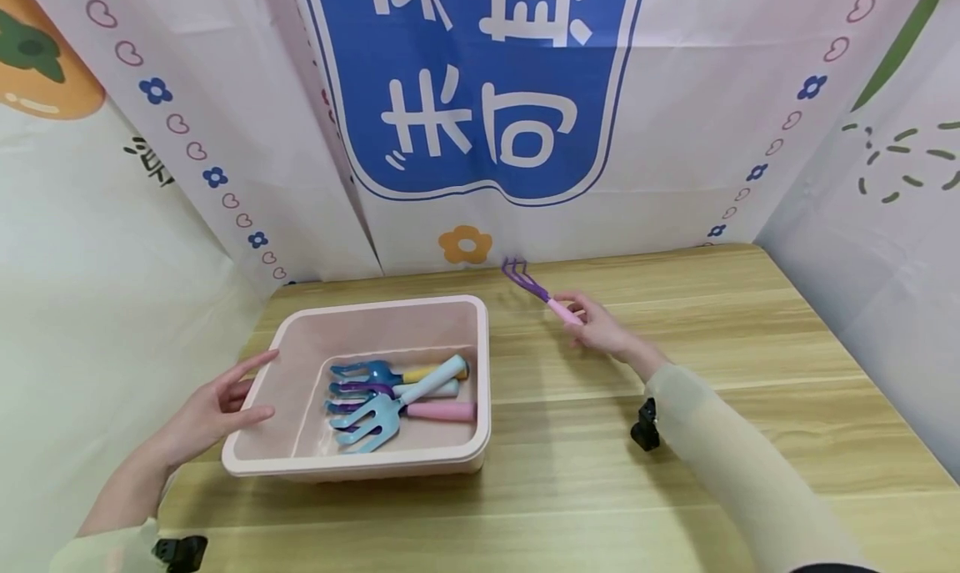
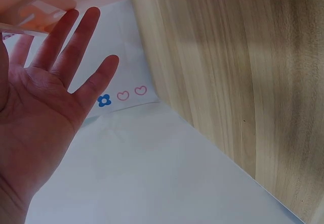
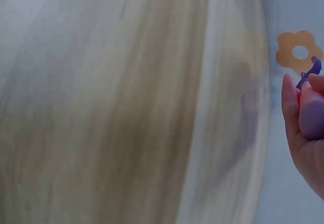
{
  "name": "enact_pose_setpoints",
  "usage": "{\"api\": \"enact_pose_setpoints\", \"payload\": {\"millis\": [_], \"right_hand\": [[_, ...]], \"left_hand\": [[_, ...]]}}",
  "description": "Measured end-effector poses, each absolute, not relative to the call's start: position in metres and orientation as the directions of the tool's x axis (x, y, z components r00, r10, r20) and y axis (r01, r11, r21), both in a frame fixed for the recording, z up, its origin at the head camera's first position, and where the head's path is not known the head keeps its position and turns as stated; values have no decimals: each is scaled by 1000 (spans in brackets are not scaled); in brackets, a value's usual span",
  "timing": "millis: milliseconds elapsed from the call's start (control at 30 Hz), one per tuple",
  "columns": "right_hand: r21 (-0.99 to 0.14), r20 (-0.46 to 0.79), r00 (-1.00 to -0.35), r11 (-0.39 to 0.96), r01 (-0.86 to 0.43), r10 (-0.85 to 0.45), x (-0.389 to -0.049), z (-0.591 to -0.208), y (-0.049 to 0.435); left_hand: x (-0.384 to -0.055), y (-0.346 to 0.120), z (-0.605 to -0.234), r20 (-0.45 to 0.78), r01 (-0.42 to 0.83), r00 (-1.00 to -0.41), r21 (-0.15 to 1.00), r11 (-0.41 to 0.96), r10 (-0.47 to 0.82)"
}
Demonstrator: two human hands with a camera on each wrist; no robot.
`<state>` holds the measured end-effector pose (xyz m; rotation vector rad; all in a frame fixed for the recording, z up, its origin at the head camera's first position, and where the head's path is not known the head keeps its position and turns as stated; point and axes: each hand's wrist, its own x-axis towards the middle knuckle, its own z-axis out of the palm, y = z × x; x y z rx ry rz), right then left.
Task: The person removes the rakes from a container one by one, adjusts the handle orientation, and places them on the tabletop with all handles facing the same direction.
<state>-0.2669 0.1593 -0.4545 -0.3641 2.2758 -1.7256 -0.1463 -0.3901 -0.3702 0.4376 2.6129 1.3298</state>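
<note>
My right hand (image 1: 600,327) grips the pink handle of a small hand rake (image 1: 532,285), its thin purple prongs pointing to the back wall. In the right wrist view, the handle's rounded end and part of a purple prong of the rake (image 3: 311,118) show in the hand (image 3: 304,148). My left hand (image 1: 213,410) is at the left rim of a pale pink plastic bin (image 1: 360,466), thumb and index finger reaching over it. The left wrist view has that hand (image 2: 40,97) with extended fingers against the bin. A light blue hand fork (image 1: 382,414) lies uppermost inside the bin.
Beneath that fork lie more garden tools with blue and purple heads, including a pink handle (image 1: 442,411) and a yellow handle (image 1: 423,374). The bin stands on the left of a wood-grain table (image 1: 750,348). A printed cloth wall (image 1: 675,181) rises along the table's back edge.
</note>
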Motion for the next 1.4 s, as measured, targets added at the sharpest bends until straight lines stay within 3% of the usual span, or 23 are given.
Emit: {"api": "enact_pose_setpoints", "payload": {"millis": [533, 967, 1400], "right_hand": [[-942, -114, -963, 334, 27, -243, -274, -473, 147], [-932, -158, -958, 358, 64, -240, -275, -475, 146], [-812, -183, -945, 583, -10, -271, -272, -463, 151]], "left_hand": [[-146, -392, -372, -15, 188, -936, 823, 537, 351], [-146, -392, -373, -15, 187, -935, 827, 531, 353], [-147, -392, -372, -23, 185, -937, 814, 551, 348]]}}
